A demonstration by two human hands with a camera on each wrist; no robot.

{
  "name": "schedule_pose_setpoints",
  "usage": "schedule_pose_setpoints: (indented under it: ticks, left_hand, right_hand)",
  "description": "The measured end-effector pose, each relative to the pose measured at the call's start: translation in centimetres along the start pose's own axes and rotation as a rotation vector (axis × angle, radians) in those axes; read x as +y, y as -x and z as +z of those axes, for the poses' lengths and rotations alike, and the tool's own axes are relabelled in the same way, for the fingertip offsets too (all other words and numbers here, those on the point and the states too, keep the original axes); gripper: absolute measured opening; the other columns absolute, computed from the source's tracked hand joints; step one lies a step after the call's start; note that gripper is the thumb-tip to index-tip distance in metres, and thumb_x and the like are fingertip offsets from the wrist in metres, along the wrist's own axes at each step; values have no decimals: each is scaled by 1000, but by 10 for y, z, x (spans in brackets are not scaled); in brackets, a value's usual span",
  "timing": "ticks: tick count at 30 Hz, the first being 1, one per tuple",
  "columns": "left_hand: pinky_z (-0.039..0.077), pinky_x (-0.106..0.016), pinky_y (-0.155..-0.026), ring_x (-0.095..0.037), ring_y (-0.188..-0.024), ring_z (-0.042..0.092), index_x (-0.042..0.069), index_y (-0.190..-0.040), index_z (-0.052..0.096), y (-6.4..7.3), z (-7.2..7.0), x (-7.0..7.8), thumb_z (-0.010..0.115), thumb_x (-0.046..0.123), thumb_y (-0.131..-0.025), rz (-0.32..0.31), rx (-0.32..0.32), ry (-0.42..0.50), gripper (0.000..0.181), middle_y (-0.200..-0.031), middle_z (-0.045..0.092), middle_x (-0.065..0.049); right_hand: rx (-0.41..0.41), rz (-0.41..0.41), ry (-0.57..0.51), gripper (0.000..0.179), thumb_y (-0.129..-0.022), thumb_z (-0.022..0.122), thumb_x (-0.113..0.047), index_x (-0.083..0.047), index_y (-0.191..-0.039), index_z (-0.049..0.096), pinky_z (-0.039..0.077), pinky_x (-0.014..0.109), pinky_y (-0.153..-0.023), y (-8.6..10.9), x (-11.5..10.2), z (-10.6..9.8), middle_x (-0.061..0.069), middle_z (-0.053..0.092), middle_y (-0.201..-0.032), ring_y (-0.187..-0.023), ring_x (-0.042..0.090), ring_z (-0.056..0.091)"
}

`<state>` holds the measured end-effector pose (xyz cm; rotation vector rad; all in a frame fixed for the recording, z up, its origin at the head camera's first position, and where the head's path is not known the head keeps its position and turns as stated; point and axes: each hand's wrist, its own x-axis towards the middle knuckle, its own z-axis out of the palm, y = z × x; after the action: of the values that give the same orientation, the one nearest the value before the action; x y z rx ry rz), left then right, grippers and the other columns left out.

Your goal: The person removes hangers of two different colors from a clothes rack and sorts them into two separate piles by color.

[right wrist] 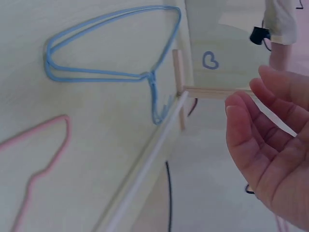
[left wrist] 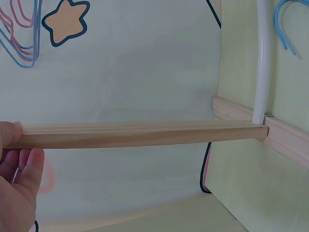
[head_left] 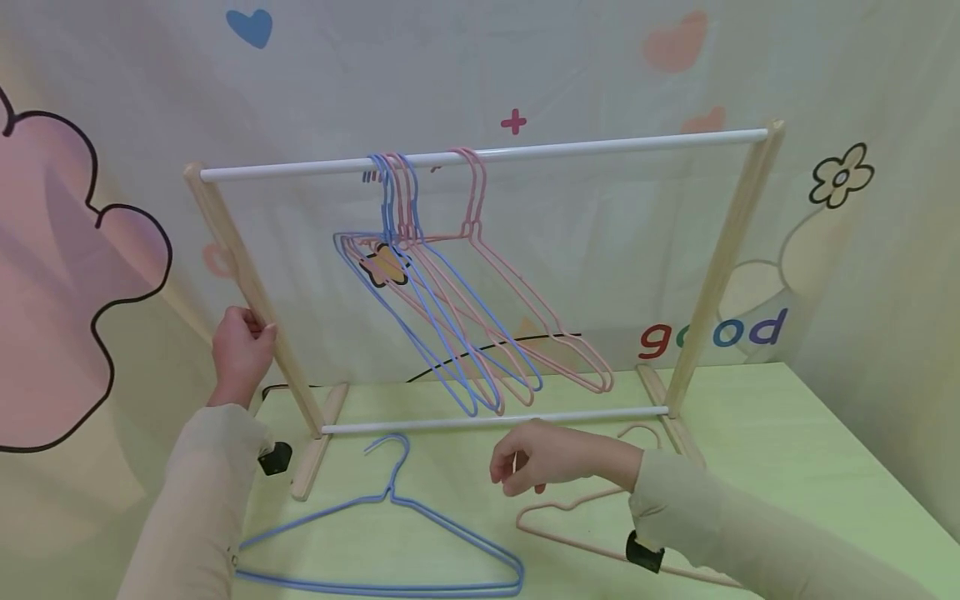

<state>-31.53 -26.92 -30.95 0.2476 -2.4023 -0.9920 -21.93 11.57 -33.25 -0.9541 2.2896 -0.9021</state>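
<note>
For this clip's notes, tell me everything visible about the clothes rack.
The clothes rack stands upright on the table. Its two pale posts look like wood, each set on a foot of similar color. Two smooth white bars join them: a top bar and a lower bar near the feet. Blue hangers and pink hangers hang from the top bar, left of its middle. The left hand grips the left post partway up.

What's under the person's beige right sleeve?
A thin pink hanger lies on the pale green table there. Its hook, left end and some of its lower bar show; the beige right sleeve hides much of the rest.
</note>
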Motion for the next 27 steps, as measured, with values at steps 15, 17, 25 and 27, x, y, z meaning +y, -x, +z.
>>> schedule_pose_setpoints:
  ticks: [15, 17, 25, 27]
  left_hand:
    - [42, -37, -76, -31, -90, 50, -6, -106, 42, 1, -1, 3, 48, 14, -88, 2, -6, -4, 28, -98, 51, -20]
    - [42, -37, -75, -31, -89, 50, -6, -106, 42, 1, -1, 3, 48, 14, -88, -3, -11, -1, 28, -98, 51, -20]
    - [43, -37, -73, -30, -88, 50, -7, -107, 42, 0, -1, 2, 48, 15, -89, -4, -20, -2, 29, -98, 50, -20]
    - [43, -36, -73, -30, -88, 50, -7, -106, 42, 0, -1, 2, 48, 14, -88, -5, -15, 1, 28, -97, 50, -20]
  right_hand:
    - [119, -115, -15, 11, -81, 60, -8, -3, -91, 61, 47, 26, -53, 36, -34, -69, 0, 58, -75, -65, 9, 51]
    - [212, -90, -51, 14, -81, 60, -7, -1, -93, 61, 46, 26, -53, 37, -37, -78, 1, 58, -75, -64, 10, 51]
    - [625, -52, -127, 18, -83, 57, -7, 2, -100, 59, 46, 21, -59, 26, -46, -109, 8, 59, -85, -67, 10, 51]
    - [672, -31, -133, 21, -84, 57, -7, 2, -102, 58, 46, 20, -62, 21, -43, -115, 9, 59, -88, -69, 9, 53]
